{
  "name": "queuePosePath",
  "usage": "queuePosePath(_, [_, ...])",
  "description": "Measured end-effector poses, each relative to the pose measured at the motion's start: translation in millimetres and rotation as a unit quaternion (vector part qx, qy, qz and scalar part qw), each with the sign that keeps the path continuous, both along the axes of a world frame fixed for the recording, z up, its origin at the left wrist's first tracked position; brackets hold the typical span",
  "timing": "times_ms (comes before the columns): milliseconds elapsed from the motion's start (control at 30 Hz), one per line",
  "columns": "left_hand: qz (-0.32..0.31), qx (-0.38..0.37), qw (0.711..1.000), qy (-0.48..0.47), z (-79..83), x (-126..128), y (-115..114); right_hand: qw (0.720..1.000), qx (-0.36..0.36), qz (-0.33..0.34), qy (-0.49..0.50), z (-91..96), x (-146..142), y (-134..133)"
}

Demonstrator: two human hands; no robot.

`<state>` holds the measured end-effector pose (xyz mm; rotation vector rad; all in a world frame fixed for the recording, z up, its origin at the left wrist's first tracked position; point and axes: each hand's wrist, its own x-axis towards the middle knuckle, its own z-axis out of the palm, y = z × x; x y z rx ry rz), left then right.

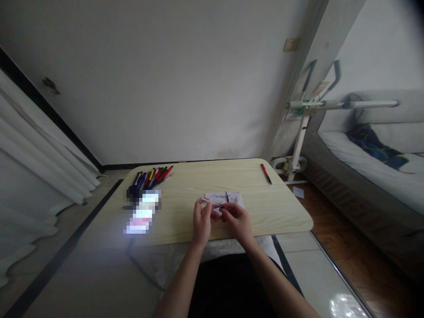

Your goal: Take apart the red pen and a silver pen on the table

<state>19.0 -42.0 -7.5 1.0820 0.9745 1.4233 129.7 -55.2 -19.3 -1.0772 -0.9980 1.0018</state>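
Over the near middle of the table, my left hand (202, 221) pinches the pale, see-through barrel of a slim pen (205, 200). The fingers of my right hand (236, 217) are closed on the pen's dark end, close to the left fingertips. Fingers partly hide the middle of the pen. Just beyond my hands lies a sheet of paper (217, 195) with dark marks. On it rests a short, thin black piece (227, 197), too small to name surely.
A pile of pens (154, 177) in several colours lies at the table's (185, 176) far left. Nearer is a bright, blurred-out rectangle (145, 212) with a cable (142, 269) below. A red and black pen (266, 174) lies far right. Exercise equipment (300, 141) and a bed (347, 145) stand beyond.
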Motion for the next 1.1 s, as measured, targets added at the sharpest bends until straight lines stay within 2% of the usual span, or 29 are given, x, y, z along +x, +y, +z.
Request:
queuePosePath(300, [-0.03, 0.004, 1.0, 0.007, 0.4, -0.6, 1.5, 1.0, 0.006, -0.001, -0.02, -1.6, 0.5, -0.9])
queuePosePath(800, [-0.034, 0.021, 0.999, 0.007, 1.1, -0.1, -0.8, 0.999, -0.003, -0.009, -0.042, -1.0, 1.4, -0.6])
queuePosePath(1100, [-0.039, 0.007, 0.999, -0.005, 2.6, 0.1, -0.6, 0.999, 0.0, -0.018, -0.043, -2.4, 1.3, -0.3])
